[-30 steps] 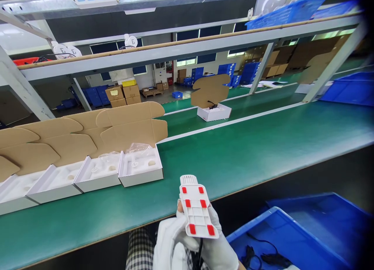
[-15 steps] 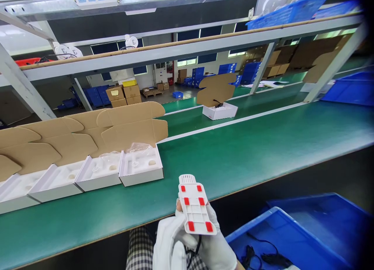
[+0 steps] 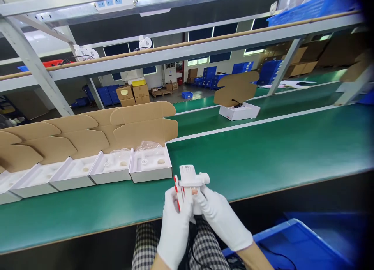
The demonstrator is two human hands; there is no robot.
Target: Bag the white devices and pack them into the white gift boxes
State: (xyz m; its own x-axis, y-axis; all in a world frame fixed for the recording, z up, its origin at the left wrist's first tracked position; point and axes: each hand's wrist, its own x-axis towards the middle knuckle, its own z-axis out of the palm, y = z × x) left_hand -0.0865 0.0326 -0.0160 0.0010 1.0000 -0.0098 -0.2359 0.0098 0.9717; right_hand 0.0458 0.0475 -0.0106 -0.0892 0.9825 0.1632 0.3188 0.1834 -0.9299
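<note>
A white plastic device with a slotted top, a round stub on its right side and red pads along its left edge is held upright over my lap, in front of the bench edge. My left hand, in a white glove, is closed round its left side, by the red pads. My right hand, also gloved, grips it from the right, a bare fingertip showing at the front. A black cable hangs below the device between my knees. The lower part of the device is hidden by my fingers.
A row of open white boxes with brown lids and white inserts stands on the green bench at left. Farther back is another open box holding a black cable. A blue bin with cables sits at lower right. Shelf rails cross above.
The device has turned from showing its red-padded back to showing its side. My hands have shifted to grip it from both sides. The view has swung, so the boxes appear farther right.
</note>
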